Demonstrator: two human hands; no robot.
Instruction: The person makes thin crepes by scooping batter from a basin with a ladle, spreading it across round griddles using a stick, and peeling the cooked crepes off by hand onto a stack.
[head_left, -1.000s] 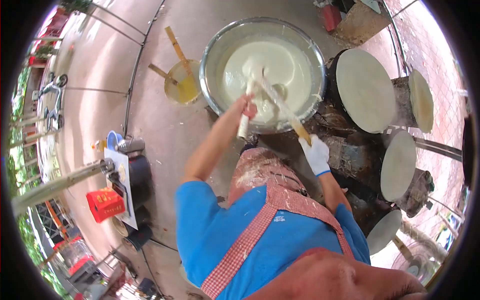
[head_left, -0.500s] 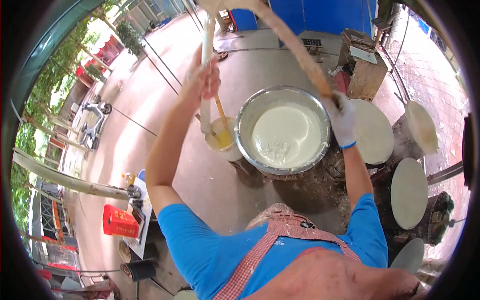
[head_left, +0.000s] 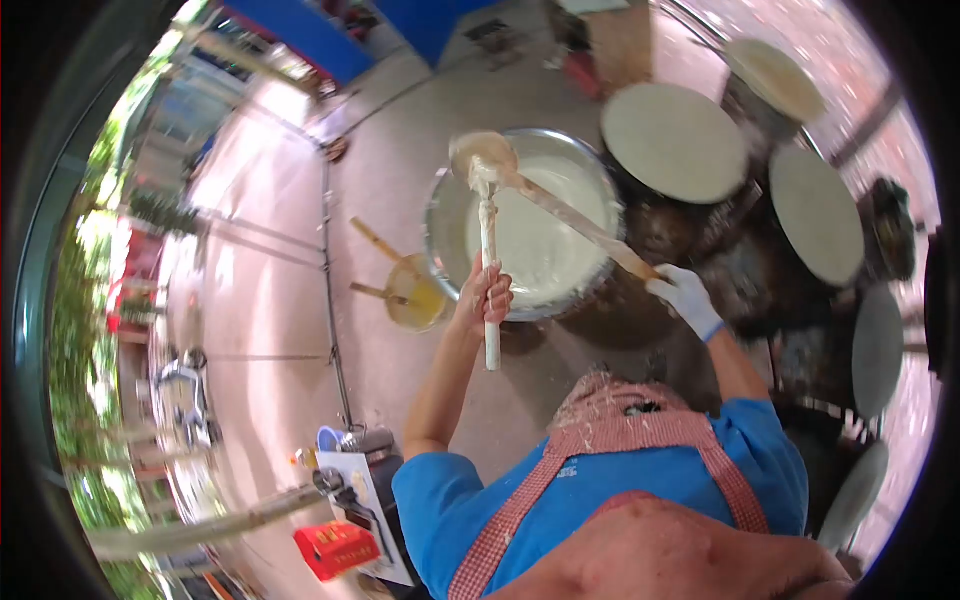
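Observation:
My left hand (head_left: 486, 292), bare, is closed around a pale stick (head_left: 491, 345) held upright in view. White batter coats its far end, which meets the bowl of a large wooden ladle (head_left: 580, 228). My right hand (head_left: 686, 297), in a white glove, grips the end of the ladle's long handle. Ladle and stick are over a wide steel basin (head_left: 437, 222) of thick white batter (head_left: 550, 245). Left of the basin stands a small bucket (head_left: 405, 318) holding yellow liquid and two wooden-handled tools.
Several round pale lids (head_left: 675, 142) stand over dark stoves on the right. At lower left, a red box (head_left: 336, 549) and a white-topped table (head_left: 352, 470) sit near a pole. A scooter (head_left: 188, 395) is parked further left.
Both hands have come lower, bringing the ladle and stick down from above the basin's far side to over it. The view has turned, shifting the surroundings.

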